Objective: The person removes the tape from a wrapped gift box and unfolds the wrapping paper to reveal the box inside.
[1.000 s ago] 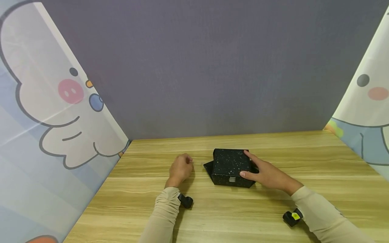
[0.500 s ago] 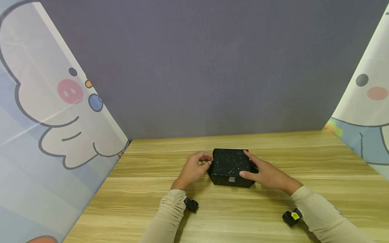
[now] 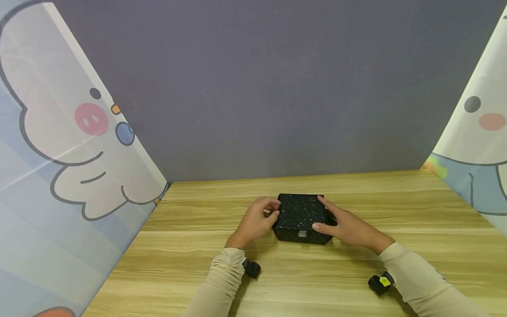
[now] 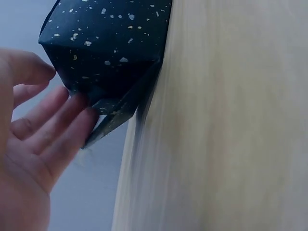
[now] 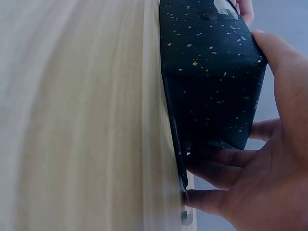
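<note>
A box wrapped in black speckled paper point(image 3: 301, 211) sits on the wooden table. My right hand point(image 3: 350, 226) grips its right end, the thumb at the near top edge and a finger at the far corner. In the right wrist view, other fingers of that hand point(image 5: 269, 168) lie by the folded end paper. At the left end, my left hand point(image 3: 257, 219) touches the box. The left wrist view shows its fairly straight fingers point(image 4: 72, 115) pressing a pointed paper flap point(image 4: 115, 120) that sticks out low, with the thumb near the box edge.
A shiny patch, seemingly clear tape point(image 3: 302, 234), is on the box's near side. Another clear strip point(image 5: 186, 216) shows by a right fingertip. The wooden table point(image 3: 190, 273) runs back to a grey panel point(image 3: 277, 88), with printed cartoon sheets point(image 3: 59, 132) at both sides.
My left hand has moved right from the bare table to the box's left end, and the flap there is now mostly hidden behind it. The right hand and the box stay put.
</note>
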`<action>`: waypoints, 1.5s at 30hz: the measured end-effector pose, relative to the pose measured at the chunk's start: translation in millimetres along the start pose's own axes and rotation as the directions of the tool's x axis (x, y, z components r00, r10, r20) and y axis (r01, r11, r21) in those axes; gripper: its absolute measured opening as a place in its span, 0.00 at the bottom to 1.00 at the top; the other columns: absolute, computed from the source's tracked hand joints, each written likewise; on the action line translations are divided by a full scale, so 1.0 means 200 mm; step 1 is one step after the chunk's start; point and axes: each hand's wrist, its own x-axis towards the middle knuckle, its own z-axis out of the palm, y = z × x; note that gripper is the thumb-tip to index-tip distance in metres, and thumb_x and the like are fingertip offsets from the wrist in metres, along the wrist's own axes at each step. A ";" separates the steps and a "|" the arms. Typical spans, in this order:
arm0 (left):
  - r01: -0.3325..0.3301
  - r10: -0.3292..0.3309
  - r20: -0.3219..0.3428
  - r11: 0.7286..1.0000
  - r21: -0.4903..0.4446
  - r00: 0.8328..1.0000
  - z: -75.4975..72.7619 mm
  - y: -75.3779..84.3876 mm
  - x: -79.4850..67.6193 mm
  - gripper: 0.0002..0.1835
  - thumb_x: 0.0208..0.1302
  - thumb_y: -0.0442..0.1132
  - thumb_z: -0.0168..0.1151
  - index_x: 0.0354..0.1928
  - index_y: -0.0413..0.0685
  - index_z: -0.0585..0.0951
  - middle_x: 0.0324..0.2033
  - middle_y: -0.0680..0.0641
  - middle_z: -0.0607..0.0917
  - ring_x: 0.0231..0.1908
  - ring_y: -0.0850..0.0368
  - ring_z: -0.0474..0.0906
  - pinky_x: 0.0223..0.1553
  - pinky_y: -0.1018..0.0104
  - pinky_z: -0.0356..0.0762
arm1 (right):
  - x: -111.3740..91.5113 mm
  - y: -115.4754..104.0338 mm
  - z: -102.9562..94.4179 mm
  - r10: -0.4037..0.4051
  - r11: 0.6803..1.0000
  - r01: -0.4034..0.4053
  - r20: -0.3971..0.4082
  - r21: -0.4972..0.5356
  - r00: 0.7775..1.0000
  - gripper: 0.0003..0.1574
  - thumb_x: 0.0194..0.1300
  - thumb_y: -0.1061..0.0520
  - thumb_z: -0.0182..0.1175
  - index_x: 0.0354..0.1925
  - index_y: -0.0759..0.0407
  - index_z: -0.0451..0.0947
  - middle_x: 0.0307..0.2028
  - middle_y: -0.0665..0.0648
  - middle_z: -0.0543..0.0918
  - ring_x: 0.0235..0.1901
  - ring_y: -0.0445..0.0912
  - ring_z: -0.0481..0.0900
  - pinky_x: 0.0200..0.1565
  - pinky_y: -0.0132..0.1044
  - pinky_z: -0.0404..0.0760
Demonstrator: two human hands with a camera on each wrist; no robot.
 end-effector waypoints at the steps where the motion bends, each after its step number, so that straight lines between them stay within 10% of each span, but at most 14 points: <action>1: 0.015 -0.015 0.010 1.000 -0.008 1.000 0.00 0.00 0.00 0.15 0.70 0.34 0.62 0.57 0.46 0.81 0.44 0.52 0.81 0.43 0.60 0.80 0.43 0.66 0.81 | 0.00 0.00 0.00 -0.001 1.000 0.001 -0.001 -0.001 1.000 0.60 0.68 0.30 0.58 0.81 0.52 0.41 0.71 0.76 0.60 0.67 0.70 0.65 0.58 0.65 0.70; 30: 0.224 -0.199 0.216 0.970 -0.096 0.956 -0.02 -0.02 -0.02 0.30 0.67 0.40 0.63 0.71 0.53 0.70 0.53 0.47 0.78 0.49 0.55 0.81 0.48 0.61 0.79 | -0.02 0.03 -0.02 -0.054 0.998 0.054 0.000 -0.041 0.999 0.57 0.70 0.30 0.55 0.81 0.42 0.36 0.74 0.72 0.56 0.68 0.70 0.62 0.58 0.69 0.67; 45: 0.251 -0.219 0.253 0.963 -0.100 0.942 -0.01 -0.01 -0.02 0.40 0.64 0.42 0.68 0.76 0.48 0.62 0.79 0.53 0.40 0.66 0.46 0.70 0.59 0.57 0.75 | -0.01 0.06 -0.05 -0.089 0.996 0.088 -0.111 -0.012 0.990 0.54 0.68 0.33 0.61 0.77 0.59 0.56 0.71 0.68 0.64 0.64 0.66 0.69 0.56 0.66 0.71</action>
